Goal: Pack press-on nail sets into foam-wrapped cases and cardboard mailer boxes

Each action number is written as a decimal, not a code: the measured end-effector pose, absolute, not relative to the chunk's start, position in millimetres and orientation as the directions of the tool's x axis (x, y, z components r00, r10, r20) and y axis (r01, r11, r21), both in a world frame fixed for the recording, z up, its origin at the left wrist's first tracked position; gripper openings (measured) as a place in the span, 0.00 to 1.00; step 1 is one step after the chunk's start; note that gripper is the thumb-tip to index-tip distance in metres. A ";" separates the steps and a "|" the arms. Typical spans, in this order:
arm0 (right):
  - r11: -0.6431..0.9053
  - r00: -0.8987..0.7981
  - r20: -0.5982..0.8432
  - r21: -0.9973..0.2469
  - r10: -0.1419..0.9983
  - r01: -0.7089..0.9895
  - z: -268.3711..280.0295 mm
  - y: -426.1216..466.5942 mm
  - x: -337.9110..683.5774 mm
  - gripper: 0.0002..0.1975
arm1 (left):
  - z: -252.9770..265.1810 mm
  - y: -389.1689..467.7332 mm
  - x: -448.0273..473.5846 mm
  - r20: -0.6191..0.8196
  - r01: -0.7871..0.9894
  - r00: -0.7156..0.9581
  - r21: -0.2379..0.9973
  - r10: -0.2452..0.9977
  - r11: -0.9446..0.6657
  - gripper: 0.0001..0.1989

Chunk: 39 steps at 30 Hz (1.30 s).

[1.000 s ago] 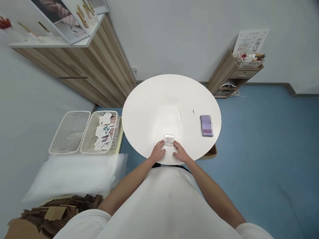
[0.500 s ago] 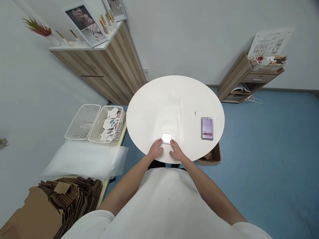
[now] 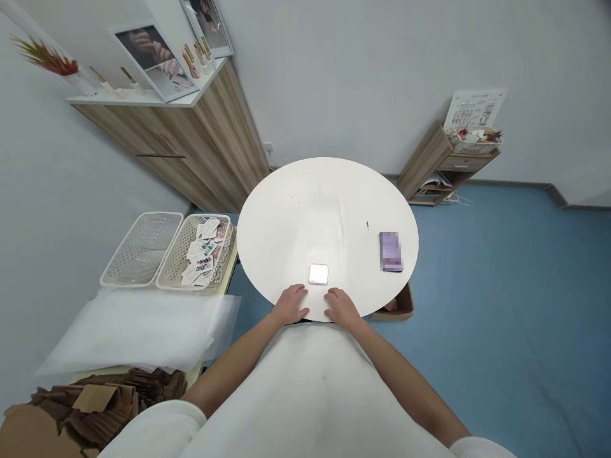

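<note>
A small flat case (image 3: pixel 318 274) lay towards the white table's (image 3: pixel 279 219) near edge, just beyond two open hands.
Fingers parted and slightly bent, the left hand (image 3: pixel 289 305) and right hand (image 3: pixel 342 307) were at the near rim, fingertips just short of the case. Tabletop stretched from the case to the far rim; a purple item (image 3: pixel 391 252) lay by the right edge, a filled basket (image 3: pixel 195 254) beyond the left.

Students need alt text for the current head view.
A person's left hand and right hand lie open just short of a small shiny case on a white table. A purple item lies right; two baskets stand left.
</note>
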State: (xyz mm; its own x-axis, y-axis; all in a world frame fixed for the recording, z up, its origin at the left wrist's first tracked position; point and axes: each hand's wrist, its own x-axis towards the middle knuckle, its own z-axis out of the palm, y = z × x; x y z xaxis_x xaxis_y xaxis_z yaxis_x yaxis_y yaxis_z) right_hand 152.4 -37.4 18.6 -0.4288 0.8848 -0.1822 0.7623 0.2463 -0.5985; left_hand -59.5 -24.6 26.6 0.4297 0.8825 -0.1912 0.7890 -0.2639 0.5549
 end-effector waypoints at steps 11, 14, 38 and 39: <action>0.189 -0.280 -0.202 -0.378 0.939 0.906 20.9 -31.6 131.4 0.09 | 29.5 -14.8 -68.4 -0.210 0.818 0.502 0.432 0.839 -0.381 0.14; 0.178 -0.299 -0.193 -0.474 0.934 0.862 28.6 -41.1 135.9 0.08 | 28.4 -12.6 -77.7 -0.246 0.825 0.490 0.441 0.836 -0.353 0.10; -0.181 0.111 -0.216 -0.338 0.970 0.924 3.9 -8.3 150.0 0.10 | 6.9 38.6 -81.6 -0.320 0.870 0.143 0.491 0.937 0.035 0.12; -0.165 0.104 -0.190 -0.338 0.976 0.927 1.8 -9.6 149.4 0.09 | 6.1 37.8 -80.9 -0.270 0.882 0.173 0.470 0.947 -0.027 0.14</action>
State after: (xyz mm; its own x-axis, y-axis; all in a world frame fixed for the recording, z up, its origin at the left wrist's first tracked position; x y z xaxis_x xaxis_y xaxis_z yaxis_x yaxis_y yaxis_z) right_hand 149.4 -9.6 1.8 0.1041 0.9762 -0.1905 0.9266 -0.1648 -0.3380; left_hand -80.9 37.8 6.1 0.1733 0.9471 -0.2701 0.8823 -0.0274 0.4700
